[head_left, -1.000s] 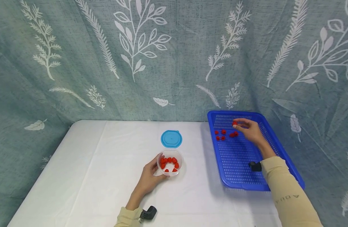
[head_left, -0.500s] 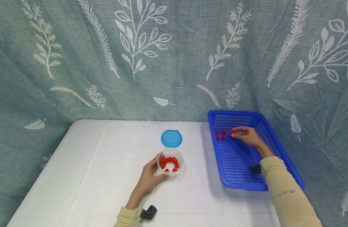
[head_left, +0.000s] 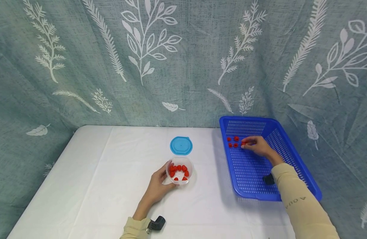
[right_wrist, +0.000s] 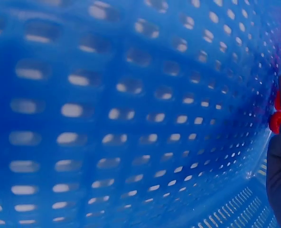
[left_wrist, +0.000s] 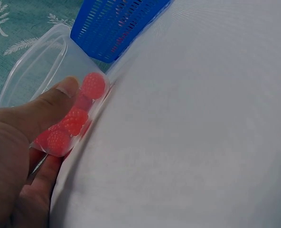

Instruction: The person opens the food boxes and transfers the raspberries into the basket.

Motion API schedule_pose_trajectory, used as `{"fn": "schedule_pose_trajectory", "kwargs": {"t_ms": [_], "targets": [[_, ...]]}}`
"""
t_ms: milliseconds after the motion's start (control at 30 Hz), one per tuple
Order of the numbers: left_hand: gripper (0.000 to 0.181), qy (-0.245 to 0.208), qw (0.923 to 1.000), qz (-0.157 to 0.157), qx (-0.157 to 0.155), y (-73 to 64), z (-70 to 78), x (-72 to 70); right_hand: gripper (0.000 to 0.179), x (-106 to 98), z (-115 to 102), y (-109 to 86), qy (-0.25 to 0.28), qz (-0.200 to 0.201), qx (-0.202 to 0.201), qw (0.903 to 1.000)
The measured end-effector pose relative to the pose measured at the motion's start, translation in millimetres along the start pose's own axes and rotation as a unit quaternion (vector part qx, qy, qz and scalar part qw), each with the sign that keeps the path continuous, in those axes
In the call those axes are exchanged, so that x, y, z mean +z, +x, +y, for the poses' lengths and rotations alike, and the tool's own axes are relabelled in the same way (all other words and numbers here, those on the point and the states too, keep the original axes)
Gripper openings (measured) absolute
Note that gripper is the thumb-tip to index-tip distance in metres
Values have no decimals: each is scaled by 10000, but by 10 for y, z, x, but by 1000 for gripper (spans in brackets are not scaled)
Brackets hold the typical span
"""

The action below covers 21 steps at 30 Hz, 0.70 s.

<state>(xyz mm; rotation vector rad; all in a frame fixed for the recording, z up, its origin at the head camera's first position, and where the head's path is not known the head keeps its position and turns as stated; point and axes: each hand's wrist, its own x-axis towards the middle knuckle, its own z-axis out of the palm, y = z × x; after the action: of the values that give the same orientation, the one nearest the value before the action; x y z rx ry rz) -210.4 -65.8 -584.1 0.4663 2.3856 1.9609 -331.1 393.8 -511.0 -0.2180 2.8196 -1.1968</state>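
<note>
My left hand (head_left: 157, 187) grips a round clear plastic tub (head_left: 190, 162) on the white table, thumb on the near side and fingers round the left side. Several red raspberries (head_left: 184, 168) lie along its bottom. In the left wrist view the thumb presses the tub's wall (left_wrist: 41, 57), with raspberries (left_wrist: 93, 85) showing through it. My right hand (head_left: 261, 147) is down in the blue basket (head_left: 246, 181), pinching a raspberry (head_left: 243, 144) between thumb and fingers. Several other raspberries (head_left: 236, 138) lie just left of the fingertips. At the right wrist view's edge, raspberries (right_wrist: 276, 122) sit around the thumb.
A blue lid (head_left: 181, 145) lies flat behind the tub. The basket has raised perforated walls (right_wrist: 131, 85) and stands at the table's right side. A patterned green cloth (head_left: 189, 59) hangs behind the table (head_left: 111, 172).
My right hand has come down and slightly left in the basket with the raspberry, its fingers now close to the loose ones. The left hand and tub have stayed in place.
</note>
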Motion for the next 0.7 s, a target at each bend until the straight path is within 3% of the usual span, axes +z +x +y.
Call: {"fn": "schedule_pose_trajectory", "kwargs": {"t_ms": [433, 700], "targets": [[88, 56, 10000, 23, -15, -8, -8, 2, 27, 60, -24, 32, -866, 30, -336, 9957], [88, 96, 9999, 41, -60, -7, 4, 3, 29, 56, -65, 34, -949, -181, -286, 9949]]}}
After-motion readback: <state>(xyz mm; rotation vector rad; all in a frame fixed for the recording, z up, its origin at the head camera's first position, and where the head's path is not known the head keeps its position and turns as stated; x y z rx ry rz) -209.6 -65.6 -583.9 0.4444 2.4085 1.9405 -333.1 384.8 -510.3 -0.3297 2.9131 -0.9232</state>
